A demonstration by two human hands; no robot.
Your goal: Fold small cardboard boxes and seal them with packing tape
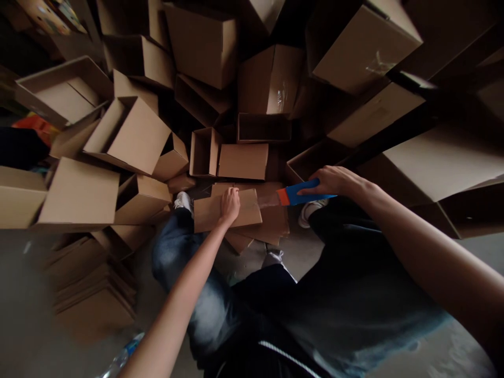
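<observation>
A closed cardboard box (208, 212) lies on flattened cardboard sheets (277, 220) between my legs. My left hand (230, 205) rests on its top with fingers curled over toward the far edge. My right hand (331, 181) grips a blue tape dispenser (301, 192) with an orange front end, just right of the box. A strip of clear tape (268, 200) appears to run from the dispenser to the box's right end. What lies under my left palm is hidden.
Open and closed cartons pile up ahead, including a small open box (205, 152) and a closed box (243, 161). Larger cartons (366, 47) crowd the right. Flat cardboard (94, 310) is stacked at left on the floor, near a plastic bottle (124, 354).
</observation>
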